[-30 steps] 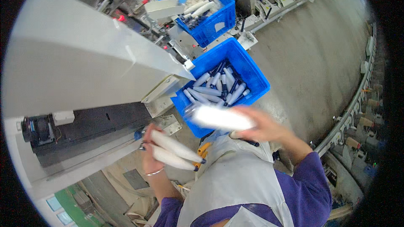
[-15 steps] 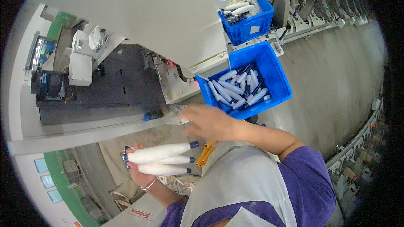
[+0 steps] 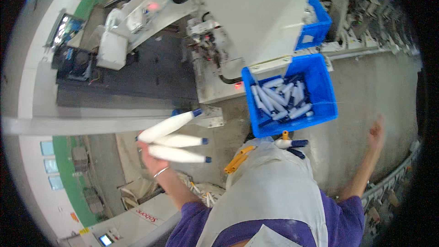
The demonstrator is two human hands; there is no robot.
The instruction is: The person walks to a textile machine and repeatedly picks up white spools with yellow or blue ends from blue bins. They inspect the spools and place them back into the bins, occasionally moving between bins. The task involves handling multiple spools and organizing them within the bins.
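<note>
My left hand [image 3: 149,158] is closed round one end of three white yarn bobbins [image 3: 175,140]. Their dark blue tips fan out to the right. My right hand [image 3: 376,133] is stretched far out to the right, over the floor. Its fingers look curled together, slightly blurred, and whatever they may pinch is too fine to make out. A faint thin line, like a thread, runs rightward from the near blue bin [image 3: 323,110], which holds several white bobbins with dark ends.
Orange tubes [image 3: 238,159] and a white and dark blue bobbin [image 3: 291,143] stick out at my apron [image 3: 279,187]. A second blue bin [image 3: 315,34] stands behind the pale machine panel [image 3: 260,13]. A grey rail [image 3: 91,126] crosses on the left. Machinery lines the right edge.
My right hand has swung from near the bobbins in my left hand far out to the right. The view has shifted, and the held bobbins are now fanned wider and tilted upward.
</note>
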